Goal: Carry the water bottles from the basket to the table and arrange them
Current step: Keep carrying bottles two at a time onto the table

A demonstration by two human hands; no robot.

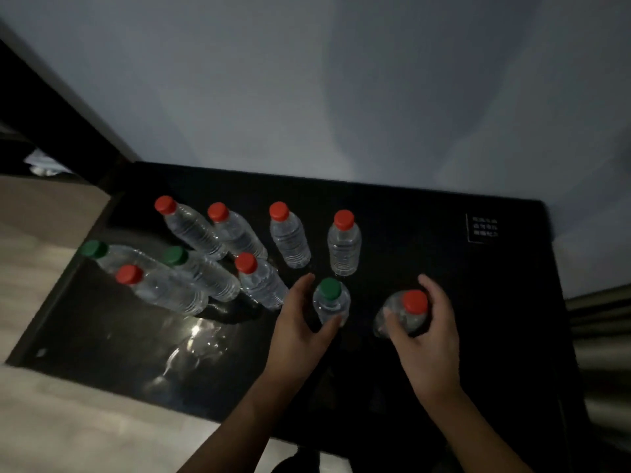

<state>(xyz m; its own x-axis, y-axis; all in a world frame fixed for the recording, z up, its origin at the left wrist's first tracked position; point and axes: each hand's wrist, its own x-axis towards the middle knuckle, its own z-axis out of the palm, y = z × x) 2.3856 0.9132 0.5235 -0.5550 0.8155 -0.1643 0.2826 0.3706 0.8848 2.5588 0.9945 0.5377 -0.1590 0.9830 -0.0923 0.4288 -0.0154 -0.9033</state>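
L hand [300, 322] fingers curled round green-cap bottle [330, 302]; R hand [425, 331] grips red-cap bottle [406, 312]

There is a single view, from a wide-angle camera worn on the person's head. It looks forward and steeply down from above onto a dark table [426, 233], with a pale wall [341, 80] filling the upper half of the picture. The camera sits close: both forearms enter from the bottom edge, and the left hand [300, 322] and right hand [426, 339] lie just below the middle. Upright bottles [290, 238] lean outward toward the left, a mark of the wide lens. No second view shares the scene.
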